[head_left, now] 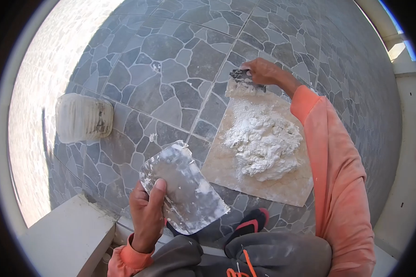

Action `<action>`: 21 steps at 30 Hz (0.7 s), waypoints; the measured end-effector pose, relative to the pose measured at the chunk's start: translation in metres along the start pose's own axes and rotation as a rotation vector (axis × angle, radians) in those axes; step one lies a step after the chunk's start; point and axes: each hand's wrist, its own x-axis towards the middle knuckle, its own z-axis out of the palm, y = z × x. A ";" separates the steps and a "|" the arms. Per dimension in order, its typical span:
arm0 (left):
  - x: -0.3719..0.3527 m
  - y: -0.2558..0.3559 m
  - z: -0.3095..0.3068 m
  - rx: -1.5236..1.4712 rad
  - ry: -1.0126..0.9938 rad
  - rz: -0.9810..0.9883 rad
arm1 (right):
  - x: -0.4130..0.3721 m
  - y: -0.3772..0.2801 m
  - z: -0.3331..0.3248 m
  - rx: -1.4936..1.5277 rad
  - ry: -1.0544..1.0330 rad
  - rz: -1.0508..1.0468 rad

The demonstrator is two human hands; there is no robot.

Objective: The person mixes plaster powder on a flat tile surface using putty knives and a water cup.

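Observation:
My left hand (149,207) grips a flat, whitish-smeared metal plate (182,187) by its left edge, thumb on top. At the upper right, my right hand (263,72) is closed round a dark scraper (245,78) with pale paste on its blade. The scraper is over the top end of a tan board (282,196) lying on the floor. A heap of white, lumpy powdery material (266,143) covers the middle of the board, below my right hand.
A whitish, smeared plastic container (84,118) stands on the stone-patterned floor (162,46) at the left. A white ledge (64,235) is at the lower left. My sandalled foot (254,221) is just below the board. A pale wall (409,134) runs along the right.

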 end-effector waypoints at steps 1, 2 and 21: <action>0.000 -0.001 -0.003 -0.011 0.003 0.001 | 0.002 -0.004 0.001 -0.027 -0.065 -0.023; -0.001 -0.001 -0.004 -0.013 0.007 0.003 | 0.002 -0.008 0.002 -0.056 -0.126 -0.044; -0.023 -0.009 0.024 0.079 -0.124 0.085 | -0.184 -0.026 0.008 -0.137 -0.165 -0.379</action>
